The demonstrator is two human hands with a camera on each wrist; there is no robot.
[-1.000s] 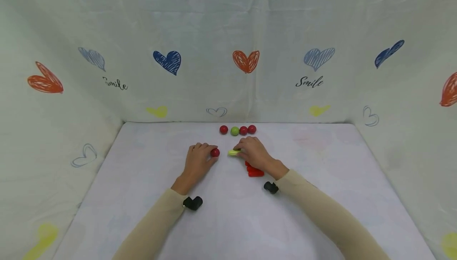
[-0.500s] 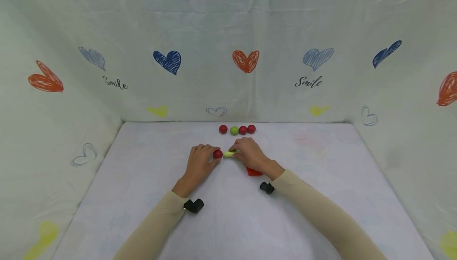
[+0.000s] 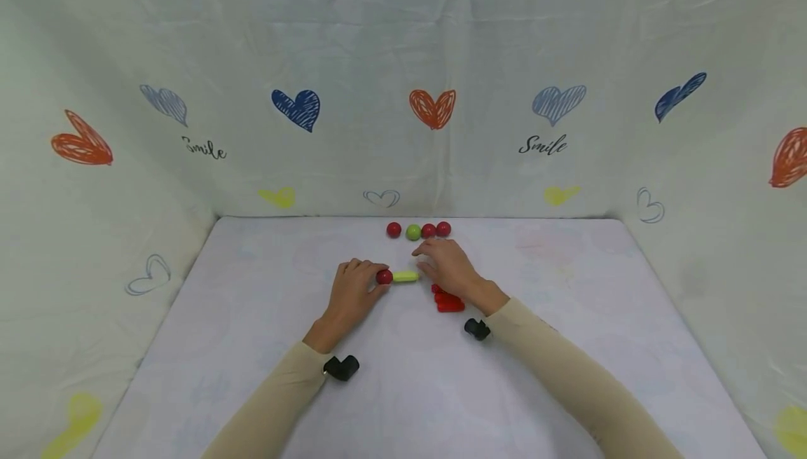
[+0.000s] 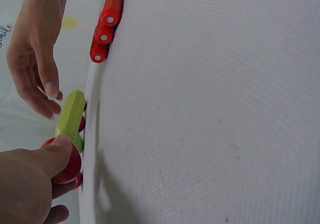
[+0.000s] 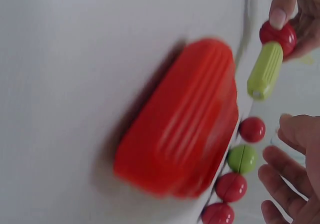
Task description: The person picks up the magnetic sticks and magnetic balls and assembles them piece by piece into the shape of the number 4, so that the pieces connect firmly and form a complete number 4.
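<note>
In the head view my left hand [image 3: 354, 292] pinches a red ball [image 3: 384, 277] between thumb and fingers. A ridged yellow-green rod [image 3: 405, 277] extends rightward from that ball, its end against it. In the right wrist view the rod's free end [image 5: 257, 93] shows a silvery dot. My right hand [image 3: 449, 267] is just right of the rod, fingers apart and holding nothing. Several red rods [image 3: 450, 303] lie side by side below the right hand, ridged and with silvery end dots, as the left wrist view shows.
At the table's back edge stand a red ball [image 3: 394, 230], a green ball [image 3: 412, 232] and two more red balls [image 3: 436, 230]. The white table [image 3: 391, 389] meets a hanging sheet [image 3: 353, 158] printed with hearts. Each wrist wears a black camera [image 3: 341, 368].
The red ball in my left hand has moved slightly right and nearer. My right hand brought the yellow-green rod left against it, then let go and drew back right.
</note>
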